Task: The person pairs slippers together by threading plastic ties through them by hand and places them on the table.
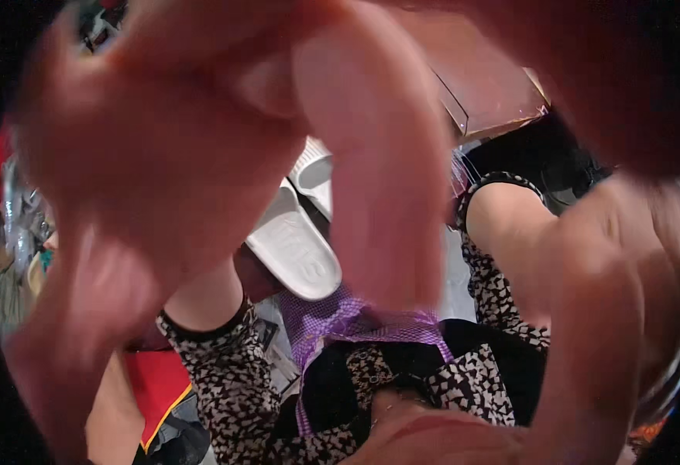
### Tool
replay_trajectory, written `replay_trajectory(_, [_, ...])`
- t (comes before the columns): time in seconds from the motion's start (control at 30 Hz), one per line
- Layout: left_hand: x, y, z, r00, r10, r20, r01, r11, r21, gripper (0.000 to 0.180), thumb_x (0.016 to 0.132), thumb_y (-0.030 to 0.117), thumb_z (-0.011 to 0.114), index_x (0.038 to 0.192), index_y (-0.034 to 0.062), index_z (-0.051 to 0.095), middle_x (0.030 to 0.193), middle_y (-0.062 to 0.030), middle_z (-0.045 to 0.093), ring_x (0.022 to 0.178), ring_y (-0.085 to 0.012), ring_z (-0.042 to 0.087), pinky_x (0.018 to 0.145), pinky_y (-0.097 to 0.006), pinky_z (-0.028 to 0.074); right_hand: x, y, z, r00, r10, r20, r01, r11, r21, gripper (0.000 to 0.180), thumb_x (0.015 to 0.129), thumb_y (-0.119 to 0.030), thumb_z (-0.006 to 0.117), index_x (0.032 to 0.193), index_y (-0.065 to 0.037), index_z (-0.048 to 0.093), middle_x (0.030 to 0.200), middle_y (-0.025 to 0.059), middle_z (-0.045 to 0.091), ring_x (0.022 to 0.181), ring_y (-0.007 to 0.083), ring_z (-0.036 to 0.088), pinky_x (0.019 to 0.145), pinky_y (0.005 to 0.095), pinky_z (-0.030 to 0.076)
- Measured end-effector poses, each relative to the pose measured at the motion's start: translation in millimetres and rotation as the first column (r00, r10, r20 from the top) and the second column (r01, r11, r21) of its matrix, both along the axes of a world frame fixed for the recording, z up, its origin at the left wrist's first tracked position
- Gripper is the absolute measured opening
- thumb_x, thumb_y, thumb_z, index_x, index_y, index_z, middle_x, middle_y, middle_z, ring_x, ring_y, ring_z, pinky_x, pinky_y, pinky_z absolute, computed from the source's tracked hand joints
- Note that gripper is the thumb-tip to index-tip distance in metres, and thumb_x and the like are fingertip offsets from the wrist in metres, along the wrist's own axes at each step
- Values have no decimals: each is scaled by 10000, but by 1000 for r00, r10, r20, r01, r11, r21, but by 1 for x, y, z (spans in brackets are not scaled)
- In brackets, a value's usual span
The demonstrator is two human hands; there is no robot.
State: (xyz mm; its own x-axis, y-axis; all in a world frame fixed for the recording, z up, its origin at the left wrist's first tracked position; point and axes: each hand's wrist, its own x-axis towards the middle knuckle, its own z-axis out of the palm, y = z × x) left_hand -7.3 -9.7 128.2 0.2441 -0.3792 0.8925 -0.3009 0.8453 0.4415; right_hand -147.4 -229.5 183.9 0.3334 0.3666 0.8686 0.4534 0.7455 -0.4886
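My left hand [177, 170] looms very close and blurred over the left and middle of the head view. One long finger stretches down across the middle and stands apart from the rest of the hand, with nothing seen between. At the right edge is my right hand [619, 263], raised close, its back and bent knuckles showing; its fingertips, and anything in them, are hidden. Beyond the left hand lie two white slide slippers [305, 260], side by side and partly covered by that hand. Neither hand touches them as far as I can see.
A brown cardboard box [487, 85] stands at the far side. A purple checked apron [321, 318] covers my front, below the slippers. A red cloth-like item [154, 387] with a yellow edge lies low on the left. Clear plastic-wrapped goods [22, 232] crowd the left rim.
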Motion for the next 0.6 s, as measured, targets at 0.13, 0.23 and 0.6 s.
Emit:
replay_trajectory(0.13, [-18,-19,-7,999,-37,17,38,998,-52,770,865,569,498,1389,39,306,1118,-272,566,727,-179,571,638,-272,467,-16,-34,6,997,-42,64,46,998,-51,209,862,-223,595,766,-44,646,703,66,619,605,173,586,774,415,456])
replay_trajectory(0.23, [-30,-9,9,997,58,57,-55,997,-59,771,866,573,491,1395,45,300,1120,-268,566,723,-181,564,634,-277,459,-13,-48,18,989,49,137,-42,998,-56,211,858,-216,593,765,-35,647,694,75,616,598,179,583,742,409,463])
replay_trajectory(0.6, [-83,6,25,977,203,64,-210,968,138,777,869,587,466,1417,69,279,1127,-251,567,712,-187,539,620,-293,427,-19,-60,-21,956,137,261,-180,972,148,216,842,-188,584,760,1,650,664,107,605,572,204,575,624,388,487])
